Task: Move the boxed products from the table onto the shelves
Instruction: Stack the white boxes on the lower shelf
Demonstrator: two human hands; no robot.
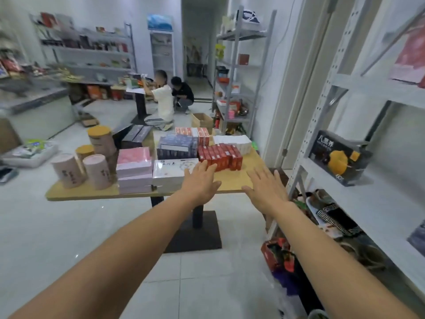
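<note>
Both hands hold nothing: the left hand (200, 181) and right hand (266, 189) reach out flat, fingers straight and spread, over the near edge of the table (92, 192). On the table, just beyond the left hand, lie a white box (171, 169) and red boxes (220, 155). Blue boxes (178, 146) sit behind them, and pink boxes (134, 168) toward the table's left end. A black box (338, 157) stands on the shelf (379, 203) right of the table.

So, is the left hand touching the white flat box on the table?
Cannot tell. In the head view the left hand overlaps the white flat box, fingers straight, but this single angle shows neither contact nor gap.
</note>
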